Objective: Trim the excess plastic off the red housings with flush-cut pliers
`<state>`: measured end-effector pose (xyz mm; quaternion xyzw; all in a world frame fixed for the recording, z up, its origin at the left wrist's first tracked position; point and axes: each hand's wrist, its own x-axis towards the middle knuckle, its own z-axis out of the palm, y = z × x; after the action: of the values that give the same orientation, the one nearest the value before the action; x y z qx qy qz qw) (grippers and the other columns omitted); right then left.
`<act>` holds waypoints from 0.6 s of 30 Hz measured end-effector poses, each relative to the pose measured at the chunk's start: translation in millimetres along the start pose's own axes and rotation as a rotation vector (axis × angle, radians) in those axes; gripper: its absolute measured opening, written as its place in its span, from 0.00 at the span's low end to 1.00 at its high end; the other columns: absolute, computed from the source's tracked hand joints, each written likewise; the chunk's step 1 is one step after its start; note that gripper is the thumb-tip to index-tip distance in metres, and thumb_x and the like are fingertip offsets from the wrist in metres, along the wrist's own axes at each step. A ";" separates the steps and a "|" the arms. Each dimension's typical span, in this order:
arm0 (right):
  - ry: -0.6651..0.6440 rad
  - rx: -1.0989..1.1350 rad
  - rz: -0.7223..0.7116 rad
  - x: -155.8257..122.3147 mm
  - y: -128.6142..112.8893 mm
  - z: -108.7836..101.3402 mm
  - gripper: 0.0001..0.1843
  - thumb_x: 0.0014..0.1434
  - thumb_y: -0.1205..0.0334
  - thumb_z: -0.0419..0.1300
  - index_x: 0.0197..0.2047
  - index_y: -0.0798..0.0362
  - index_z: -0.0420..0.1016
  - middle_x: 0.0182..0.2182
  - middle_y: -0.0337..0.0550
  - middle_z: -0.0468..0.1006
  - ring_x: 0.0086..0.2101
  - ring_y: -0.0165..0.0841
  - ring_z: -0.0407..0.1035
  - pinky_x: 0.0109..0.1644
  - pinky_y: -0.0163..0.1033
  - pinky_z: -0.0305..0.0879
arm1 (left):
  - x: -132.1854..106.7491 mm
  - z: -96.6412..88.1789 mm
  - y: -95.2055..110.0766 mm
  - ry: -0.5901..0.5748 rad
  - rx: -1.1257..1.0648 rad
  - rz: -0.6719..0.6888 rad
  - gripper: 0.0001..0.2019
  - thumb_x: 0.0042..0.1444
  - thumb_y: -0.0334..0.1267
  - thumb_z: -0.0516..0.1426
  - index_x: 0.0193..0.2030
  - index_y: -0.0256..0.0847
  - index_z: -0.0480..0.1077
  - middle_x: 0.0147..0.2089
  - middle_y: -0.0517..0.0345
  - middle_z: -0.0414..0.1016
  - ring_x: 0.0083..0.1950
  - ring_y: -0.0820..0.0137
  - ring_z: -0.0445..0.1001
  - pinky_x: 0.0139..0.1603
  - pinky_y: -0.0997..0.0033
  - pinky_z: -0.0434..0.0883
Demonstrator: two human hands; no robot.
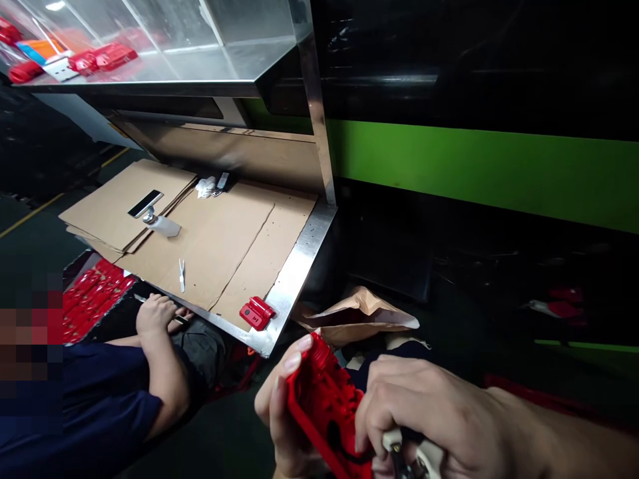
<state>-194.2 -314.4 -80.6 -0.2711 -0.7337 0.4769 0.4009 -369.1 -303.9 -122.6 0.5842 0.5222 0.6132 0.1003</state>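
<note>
Left hand (282,412) grips a red moulded part (327,412) low in the foreground; right hand (424,416) closes on a pale-handled tool (412,459) — apparently trimming, blade unclear. One finished-looking red piece (256,313) lies by the steel table edge (294,279); more in a bin (92,296). A co-worker's hand (154,313) sits well clear.

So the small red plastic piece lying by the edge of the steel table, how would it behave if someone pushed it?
The small red plastic piece looks like rigid moulded plastic, so it would probably slide rather than flex. It lies flat and blocky, so rolling seems unlikely. It sits on brown cardboard sheet close to the steel table edge, so a push outward could drop it.
</note>
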 end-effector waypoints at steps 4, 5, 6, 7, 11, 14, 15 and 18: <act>0.070 0.072 0.046 -0.7 5.3 6.5 0.05 0.59 0.68 0.62 0.36 0.53 0.69 0.30 0.37 0.77 0.30 0.26 0.67 0.35 0.31 0.65 | 6.9 7.0 1.5 -0.148 -0.049 -0.212 0.28 0.55 0.57 0.62 0.57 0.44 0.68 0.49 0.47 0.76 0.50 0.51 0.78 0.47 0.51 0.81; 0.097 0.084 0.071 -1.2 5.6 7.7 0.05 0.59 0.66 0.63 0.35 0.53 0.69 0.29 0.37 0.76 0.29 0.26 0.67 0.34 0.31 0.64 | 6.1 6.7 0.3 -0.163 -0.079 -0.233 0.29 0.54 0.58 0.63 0.58 0.44 0.68 0.49 0.47 0.76 0.51 0.50 0.78 0.47 0.50 0.81; 0.125 0.084 0.097 -2.0 5.8 9.7 0.05 0.59 0.65 0.62 0.35 0.53 0.68 0.29 0.38 0.76 0.29 0.27 0.66 0.34 0.32 0.64 | 4.0 5.7 -1.3 -0.175 -0.107 -0.250 0.30 0.54 0.59 0.63 0.58 0.44 0.68 0.50 0.46 0.76 0.51 0.50 0.77 0.48 0.50 0.80; 0.155 0.071 0.110 -3.2 6.0 12.6 0.04 0.59 0.65 0.61 0.35 0.53 0.68 0.30 0.38 0.76 0.30 0.28 0.66 0.34 0.33 0.63 | 0.7 4.3 -2.9 -0.186 -0.131 -0.265 0.31 0.53 0.59 0.63 0.58 0.43 0.68 0.51 0.46 0.76 0.52 0.49 0.77 0.49 0.49 0.80; 0.298 -0.066 0.036 -9.2 5.8 30.2 0.04 0.56 0.69 0.55 0.37 0.53 0.65 0.30 0.41 0.75 0.31 0.31 0.64 0.34 0.38 0.62 | -17.3 -2.2 -8.7 -0.211 -0.258 -0.265 0.33 0.53 0.59 0.64 0.61 0.43 0.68 0.54 0.45 0.73 0.54 0.50 0.76 0.53 0.50 0.79; 0.395 -0.197 -0.030 -11.3 4.7 42.2 0.04 0.59 0.70 0.54 0.35 0.53 0.62 0.28 0.41 0.74 0.30 0.32 0.64 0.34 0.39 0.61 | -26.1 -3.5 -8.5 -0.249 -0.389 -0.235 0.29 0.59 0.52 0.61 0.65 0.45 0.66 0.58 0.50 0.70 0.57 0.57 0.74 0.59 0.60 0.76; 0.420 -0.224 -0.046 -11.5 4.6 44.4 0.04 0.61 0.70 0.52 0.35 0.52 0.62 0.28 0.41 0.73 0.30 0.32 0.64 0.34 0.40 0.61 | -28.1 -3.2 -7.2 -0.263 -0.423 -0.244 0.24 0.63 0.47 0.57 0.65 0.46 0.65 0.58 0.52 0.69 0.58 0.61 0.73 0.61 0.66 0.75; 0.492 -0.298 -0.060 -13.2 5.5 43.6 0.07 0.64 0.70 0.49 0.34 0.52 0.61 0.28 0.42 0.73 0.29 0.33 0.64 0.33 0.41 0.62 | -36.4 -3.4 -1.7 -0.271 -0.446 -0.314 0.20 0.69 0.36 0.47 0.65 0.49 0.65 0.55 0.54 0.70 0.56 0.67 0.74 0.58 0.72 0.75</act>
<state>-224.0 -343.6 -99.8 -0.4128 -0.6840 0.2716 0.5367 -362.0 -331.7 -145.3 0.5364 0.4402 0.6062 0.3885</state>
